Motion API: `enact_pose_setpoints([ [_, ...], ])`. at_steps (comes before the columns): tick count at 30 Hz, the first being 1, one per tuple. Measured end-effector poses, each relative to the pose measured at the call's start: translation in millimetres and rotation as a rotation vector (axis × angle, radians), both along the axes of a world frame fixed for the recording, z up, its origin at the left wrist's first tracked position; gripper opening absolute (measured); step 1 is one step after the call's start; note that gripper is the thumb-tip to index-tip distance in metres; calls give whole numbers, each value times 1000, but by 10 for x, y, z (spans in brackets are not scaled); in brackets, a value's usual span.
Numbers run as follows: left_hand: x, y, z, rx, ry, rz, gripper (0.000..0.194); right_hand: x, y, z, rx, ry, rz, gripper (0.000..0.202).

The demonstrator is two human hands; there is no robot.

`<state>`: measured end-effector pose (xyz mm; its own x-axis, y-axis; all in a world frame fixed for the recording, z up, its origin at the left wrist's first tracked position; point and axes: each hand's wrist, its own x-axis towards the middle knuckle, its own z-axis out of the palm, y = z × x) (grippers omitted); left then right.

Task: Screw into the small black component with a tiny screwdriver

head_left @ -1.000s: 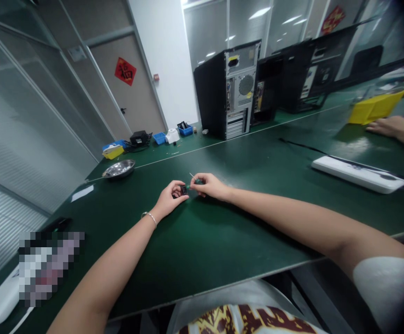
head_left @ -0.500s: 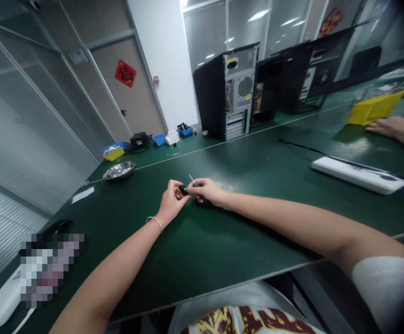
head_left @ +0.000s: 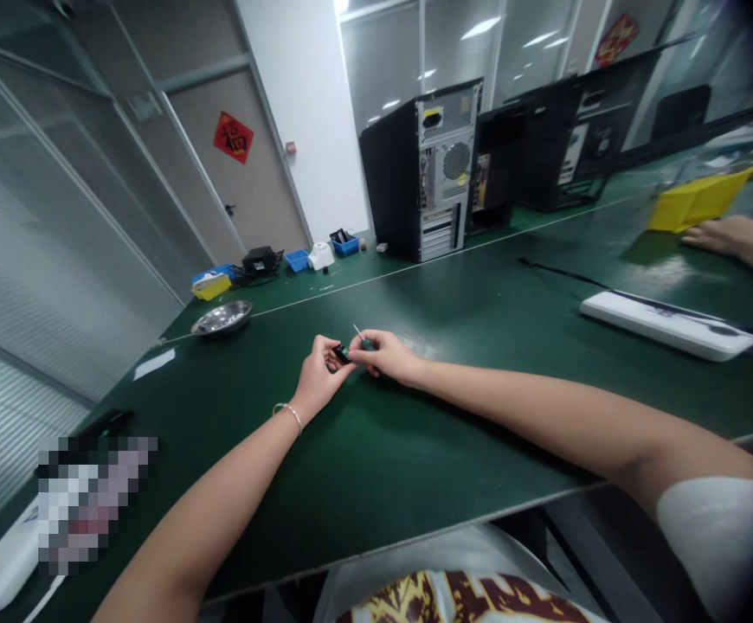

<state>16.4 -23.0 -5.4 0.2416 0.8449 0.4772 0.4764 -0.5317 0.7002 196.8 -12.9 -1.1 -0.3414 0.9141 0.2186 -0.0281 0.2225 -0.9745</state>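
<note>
My left hand [head_left: 320,374], with a thin bracelet at the wrist, pinches a small black-and-green part [head_left: 342,353] over the green table [head_left: 376,484]. Its kind is too small to make out. Close beside it, my right hand [head_left: 389,356] is closed around a screwdriver [head_left: 367,344] with a green handle. The screwdriver's thin metal shaft points up and to the left, away from the part. The fingertips of both hands meet at the right end of the part, and the fingers hide some of it.
A metal bowl [head_left: 224,318] stands left of my hands. Behind are small blue bins [head_left: 345,246] and a computer tower [head_left: 393,182]. A white power strip [head_left: 666,327] lies to the right, near another person's hand [head_left: 717,235] at a yellow bin [head_left: 698,203].
My right hand has shifted very slightly upward with the screwdriver. My left hand and the small part are almost unmoved.
</note>
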Motion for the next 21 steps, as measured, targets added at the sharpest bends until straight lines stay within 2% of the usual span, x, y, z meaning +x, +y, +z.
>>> enact_pose_setpoints([
  [12, 6, -10, -8, 16, 67, -19, 41, -9, 56, -73, -41, 0, 5, 24],
  [21, 10, -4, -16, 16, 47, -17, 41, -15, 48, -47, -71, 49, 5, 23],
])
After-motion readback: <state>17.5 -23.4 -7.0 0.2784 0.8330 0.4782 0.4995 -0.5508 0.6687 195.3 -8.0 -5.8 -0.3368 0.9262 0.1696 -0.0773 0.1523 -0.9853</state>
